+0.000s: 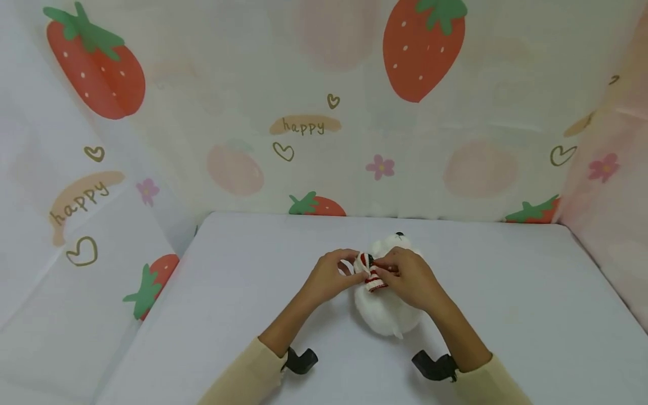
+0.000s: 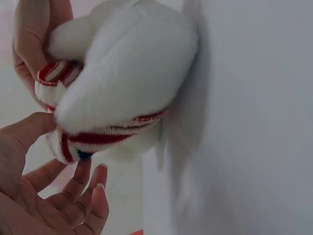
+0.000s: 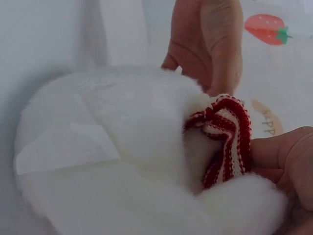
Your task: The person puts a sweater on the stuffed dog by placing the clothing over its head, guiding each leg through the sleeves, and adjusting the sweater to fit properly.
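Note:
A fluffy white plush toy rests on the table, its dark nose at the far end. Round its neck lies a knitted scarf in red and white stripes with a dark patch. My left hand pinches the scarf's left side between thumb and fingers. From the other side, my right hand overlaps the toy and grips the scarf. The left wrist view shows the scarf wrapped across the toy's fur, with my left fingertips at its edge. In the right wrist view, the scarf is bunched beside my right hand.
The white table extends to both sides of the toy. Behind it hangs a cloth backdrop printed with strawberries and hearts. Black wrist mounts sit below the forearms. A white fabric label lies on the toy's fur.

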Tool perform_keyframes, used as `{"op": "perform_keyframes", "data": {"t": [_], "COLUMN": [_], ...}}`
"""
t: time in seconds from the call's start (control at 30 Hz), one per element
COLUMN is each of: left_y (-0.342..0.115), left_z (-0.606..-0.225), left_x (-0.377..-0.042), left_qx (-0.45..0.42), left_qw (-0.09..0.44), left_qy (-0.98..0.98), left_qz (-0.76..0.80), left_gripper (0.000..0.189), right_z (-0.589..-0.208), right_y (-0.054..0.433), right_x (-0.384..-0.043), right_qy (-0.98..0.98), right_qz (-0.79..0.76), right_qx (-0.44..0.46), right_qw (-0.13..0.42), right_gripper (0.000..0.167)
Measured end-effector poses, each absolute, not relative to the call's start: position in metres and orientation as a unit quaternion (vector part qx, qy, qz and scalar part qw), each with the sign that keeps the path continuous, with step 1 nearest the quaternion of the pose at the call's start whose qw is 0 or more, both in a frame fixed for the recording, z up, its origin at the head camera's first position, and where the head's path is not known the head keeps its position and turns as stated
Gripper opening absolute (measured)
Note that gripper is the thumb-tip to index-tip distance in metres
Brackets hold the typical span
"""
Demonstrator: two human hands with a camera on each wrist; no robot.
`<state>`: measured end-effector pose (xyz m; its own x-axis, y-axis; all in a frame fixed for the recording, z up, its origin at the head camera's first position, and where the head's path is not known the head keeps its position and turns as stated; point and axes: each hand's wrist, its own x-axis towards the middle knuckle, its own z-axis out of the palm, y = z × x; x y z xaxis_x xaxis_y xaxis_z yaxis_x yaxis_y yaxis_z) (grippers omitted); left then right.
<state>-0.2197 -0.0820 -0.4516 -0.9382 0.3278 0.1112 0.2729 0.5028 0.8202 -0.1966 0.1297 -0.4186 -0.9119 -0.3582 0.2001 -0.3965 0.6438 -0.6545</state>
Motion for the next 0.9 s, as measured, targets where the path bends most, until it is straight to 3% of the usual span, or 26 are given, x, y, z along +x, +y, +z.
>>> {"op": "perform_keyframes", "data": {"t": [0.37,0.6,0.9], "left_y": [-0.080,-0.087,-0.089], "left_z": [-0.451,-0.453,-0.455], "left_x": [-0.221,-0.222,-0.222], "left_qx": [0.185,0.180,0.177], "left_qw": [0.036,0.060,0.101], "left_qy": [0.855,0.854,0.847], "left_qz": [0.484,0.485,0.491], "left_gripper": [0.037,0.040,0.040], "right_z": [-0.422,-0.419,-0.421], "right_y": [0.124,0.118,0.117], "right_x": [-0.198,-0.194,-0.194], "right_qy": [-0.916,-0.933,-0.925], "right_qz": [0.371,0.344,0.366], "right_qx": [0.132,0.077,0.077], "right_qw": [0.076,0.068,0.060], "right_gripper": [0.007,0.010,0.018]}}
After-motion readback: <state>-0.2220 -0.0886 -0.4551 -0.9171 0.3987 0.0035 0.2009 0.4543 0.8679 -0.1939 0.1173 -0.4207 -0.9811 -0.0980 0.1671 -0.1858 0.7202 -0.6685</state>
